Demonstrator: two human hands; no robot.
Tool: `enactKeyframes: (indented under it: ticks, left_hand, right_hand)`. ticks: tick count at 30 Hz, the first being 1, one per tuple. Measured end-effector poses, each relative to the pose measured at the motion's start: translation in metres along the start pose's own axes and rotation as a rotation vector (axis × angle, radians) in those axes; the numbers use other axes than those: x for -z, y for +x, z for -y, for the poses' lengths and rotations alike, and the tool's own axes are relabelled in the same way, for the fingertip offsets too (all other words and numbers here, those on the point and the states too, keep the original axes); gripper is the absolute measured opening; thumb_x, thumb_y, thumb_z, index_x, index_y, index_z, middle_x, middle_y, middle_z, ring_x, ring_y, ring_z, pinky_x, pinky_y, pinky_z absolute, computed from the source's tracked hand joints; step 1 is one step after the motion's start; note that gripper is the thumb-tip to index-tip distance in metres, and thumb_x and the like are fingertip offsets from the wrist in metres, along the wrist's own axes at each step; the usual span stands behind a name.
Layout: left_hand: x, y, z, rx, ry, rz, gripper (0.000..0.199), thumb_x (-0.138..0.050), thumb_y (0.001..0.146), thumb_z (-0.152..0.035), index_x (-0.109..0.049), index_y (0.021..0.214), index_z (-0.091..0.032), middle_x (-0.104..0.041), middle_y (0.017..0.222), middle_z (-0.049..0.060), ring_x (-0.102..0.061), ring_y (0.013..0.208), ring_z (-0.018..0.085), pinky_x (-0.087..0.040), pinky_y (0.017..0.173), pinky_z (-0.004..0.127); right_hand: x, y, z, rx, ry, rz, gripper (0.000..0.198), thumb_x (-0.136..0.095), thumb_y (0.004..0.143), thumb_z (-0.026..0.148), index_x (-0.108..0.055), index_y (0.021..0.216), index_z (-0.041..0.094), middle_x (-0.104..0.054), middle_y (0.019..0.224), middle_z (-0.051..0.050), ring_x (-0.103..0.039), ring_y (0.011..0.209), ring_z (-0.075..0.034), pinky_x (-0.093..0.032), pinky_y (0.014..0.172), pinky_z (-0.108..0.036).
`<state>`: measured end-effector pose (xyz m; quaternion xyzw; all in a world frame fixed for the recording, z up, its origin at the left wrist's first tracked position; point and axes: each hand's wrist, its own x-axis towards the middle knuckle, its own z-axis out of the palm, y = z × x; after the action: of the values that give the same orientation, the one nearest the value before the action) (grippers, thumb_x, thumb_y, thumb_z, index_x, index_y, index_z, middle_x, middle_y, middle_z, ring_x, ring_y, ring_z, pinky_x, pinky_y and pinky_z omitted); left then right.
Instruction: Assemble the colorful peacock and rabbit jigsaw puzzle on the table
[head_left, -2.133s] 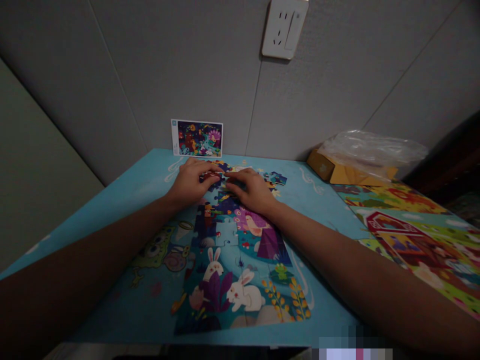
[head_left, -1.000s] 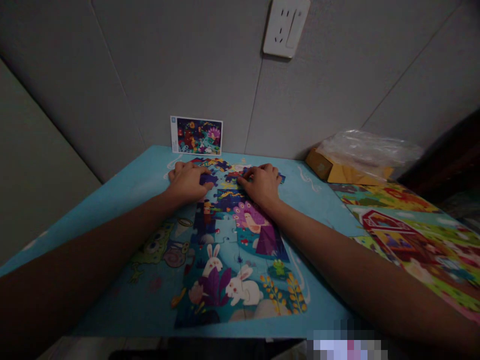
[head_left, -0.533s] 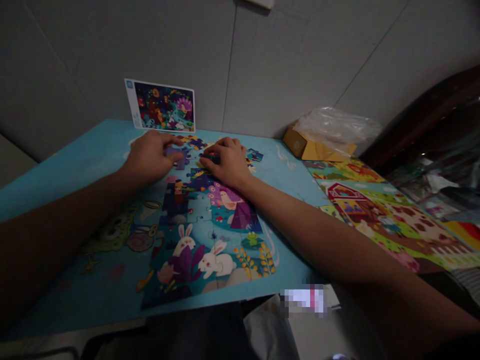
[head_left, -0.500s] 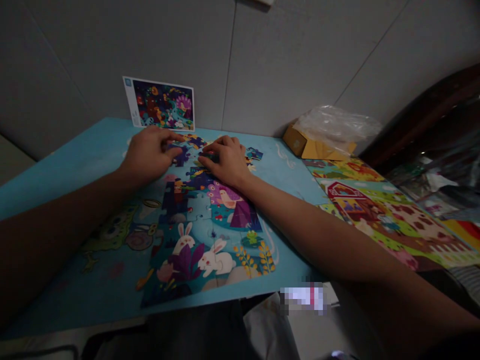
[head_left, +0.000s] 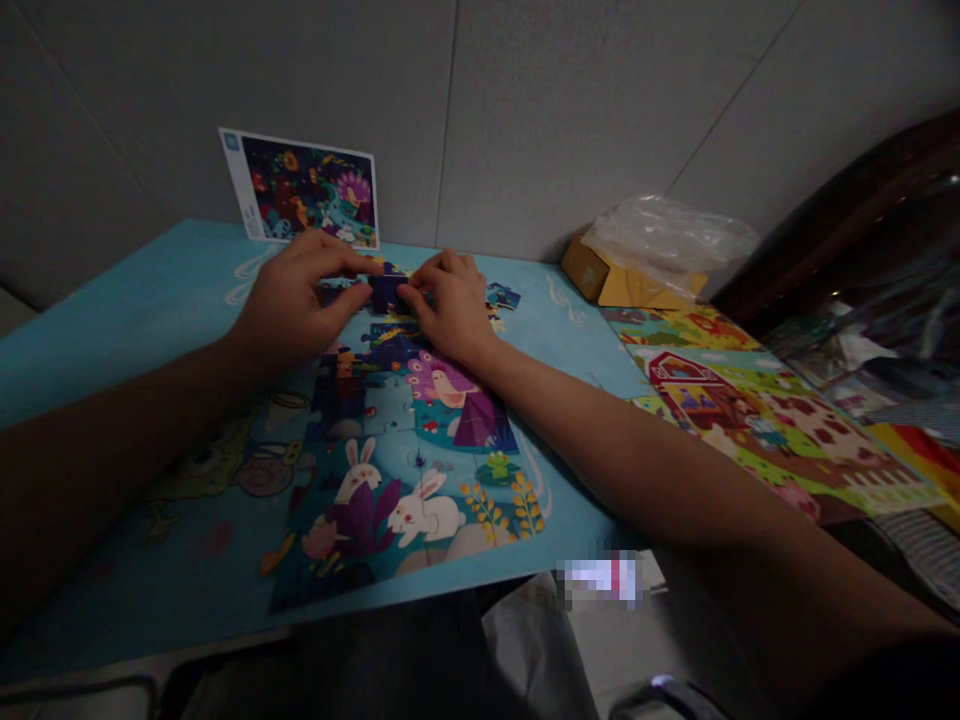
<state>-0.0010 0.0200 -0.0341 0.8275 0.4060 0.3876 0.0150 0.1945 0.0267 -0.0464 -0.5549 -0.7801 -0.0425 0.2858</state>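
Note:
A dark blue puzzle piece [head_left: 388, 294] is raised over the pile at the back of the table, pinched at its left side by my left hand [head_left: 304, 290] and at its right side by my right hand [head_left: 452, 303]. Both hands have thumb and fingers closed on it. Below them lies a partly joined jigsaw puzzle [head_left: 420, 460] with rabbits, a purple peacock and a frog. Loose puzzle pieces [head_left: 504, 296] spread behind and beside my right hand; some are hidden by the hands.
A picture card [head_left: 311, 190] leans against the grey wall behind the blue table [head_left: 187, 270]. At the back right a yellow cardboard box [head_left: 600, 275] carries a clear plastic bag [head_left: 667, 240]. A farm puzzle [head_left: 757, 420] lies along the right side.
The dark blue piece now shows between both hands, lifted and gripped from either side. Earlier the hands were lower among the loose pieces. The whole view has shifted slightly.

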Motion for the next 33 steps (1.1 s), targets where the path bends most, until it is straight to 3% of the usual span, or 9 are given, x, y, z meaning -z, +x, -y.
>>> enactKeyframes:
  ticks: [5,11,14,17,21,25,33]
  left_hand:
    - [-0.008,0.003,0.007,-0.051,-0.026,0.153,0.033,-0.051,0.087,-0.039,-0.073,0.104,-0.022,-0.067,0.116,0.006,-0.059,0.114,0.023,-0.042,0.107,0.039]
    - [-0.016,0.003,0.023,-0.085,0.076,0.424,0.043,-0.046,0.088,-0.048,-0.075,0.109,-0.024,-0.069,0.12,0.008,-0.059,0.116,0.029,-0.038,0.107,0.048]
    - [-0.017,0.001,0.027,-0.074,0.099,0.441,0.044,-0.045,0.09,-0.049,-0.074,0.114,-0.026,-0.068,0.124,0.008,-0.056,0.12,0.031,-0.037,0.106,0.051]
    - [-0.017,0.0,0.026,-0.046,0.131,0.446,0.047,-0.045,0.09,-0.05,-0.074,0.118,-0.025,-0.067,0.127,0.01,-0.055,0.121,0.033,-0.037,0.106,0.052]
    - [-0.017,-0.001,0.025,-0.004,0.162,0.446,0.05,-0.044,0.09,-0.053,-0.073,0.121,-0.025,-0.064,0.133,0.01,-0.051,0.125,0.035,-0.036,0.106,0.054]
    - [-0.016,-0.002,0.024,0.027,0.165,0.453,0.048,-0.046,0.091,-0.052,-0.072,0.123,-0.027,-0.063,0.135,0.009,-0.048,0.127,0.035,-0.034,0.108,0.055]
    - [-0.014,-0.002,0.02,0.045,0.141,0.436,0.042,-0.051,0.09,-0.048,-0.073,0.119,-0.026,-0.065,0.132,0.009,-0.049,0.126,0.036,-0.035,0.106,0.058]
  right_hand:
    - [-0.003,0.001,-0.003,-0.185,-0.075,0.035,0.03,-0.058,0.095,0.04,-0.073,0.1,0.016,-0.058,0.116,-0.015,-0.045,0.117,-0.034,-0.038,0.097,-0.052]
    - [0.005,0.003,-0.008,-0.283,-0.055,-0.054,0.029,-0.064,0.088,0.044,-0.073,0.1,0.02,-0.059,0.117,-0.015,-0.048,0.117,-0.033,-0.037,0.097,-0.05]
    - [0.014,0.009,-0.023,-0.395,-0.008,-0.176,0.027,-0.052,0.093,0.034,-0.072,0.107,0.021,-0.062,0.117,-0.014,-0.051,0.115,-0.032,-0.037,0.097,-0.049]
    - [0.019,0.014,-0.043,-0.538,-0.015,-0.275,0.035,-0.045,0.089,0.021,-0.07,0.113,0.02,-0.065,0.117,-0.015,-0.053,0.115,-0.032,-0.038,0.096,-0.05]
    - [0.015,0.014,-0.062,-0.673,-0.05,-0.173,0.037,-0.045,0.086,0.027,-0.075,0.107,0.017,-0.068,0.113,-0.019,-0.056,0.112,-0.036,-0.039,0.094,-0.055]
    - [0.008,0.01,-0.063,-0.658,-0.138,-0.068,0.041,-0.053,0.081,0.033,-0.075,0.11,0.014,-0.066,0.117,-0.023,-0.057,0.113,-0.04,-0.039,0.094,-0.058]
    - [0.005,0.008,-0.055,-0.618,-0.194,-0.069,0.042,-0.057,0.08,0.027,-0.065,0.118,0.011,-0.063,0.118,-0.025,-0.059,0.112,-0.038,-0.038,0.095,-0.056]
